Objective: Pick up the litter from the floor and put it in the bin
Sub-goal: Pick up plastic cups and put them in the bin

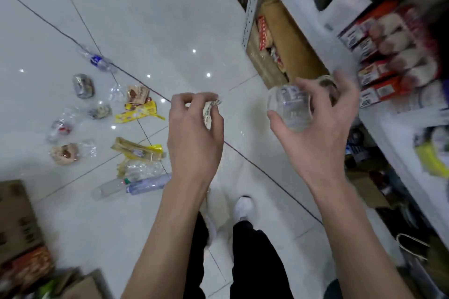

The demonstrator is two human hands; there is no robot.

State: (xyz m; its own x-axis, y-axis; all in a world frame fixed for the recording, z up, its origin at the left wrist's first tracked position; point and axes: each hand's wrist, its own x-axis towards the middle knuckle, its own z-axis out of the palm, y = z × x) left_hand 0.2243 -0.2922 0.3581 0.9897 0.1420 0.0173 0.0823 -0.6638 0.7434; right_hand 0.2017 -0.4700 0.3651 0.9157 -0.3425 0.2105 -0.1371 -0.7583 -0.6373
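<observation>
shop shelving and cartons

a white shelving unit (340, 38) runs along the right, blurred, with red-and-white boxes (379, 72) lined up on one shelf and brown cartons (289, 38) tucked beneath. a yellow pack (430, 160) lies lower down. a cardboard box (14, 216) sits bottom left.

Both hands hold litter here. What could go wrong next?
1. The left hand pinches the small wrapper at its fingertips; it may slip.
2. The right hand is full with the clear bottle, so neither hand is free for the floor litter.
3. The long bottle lies near the shoe: a trip risk.
</observation>
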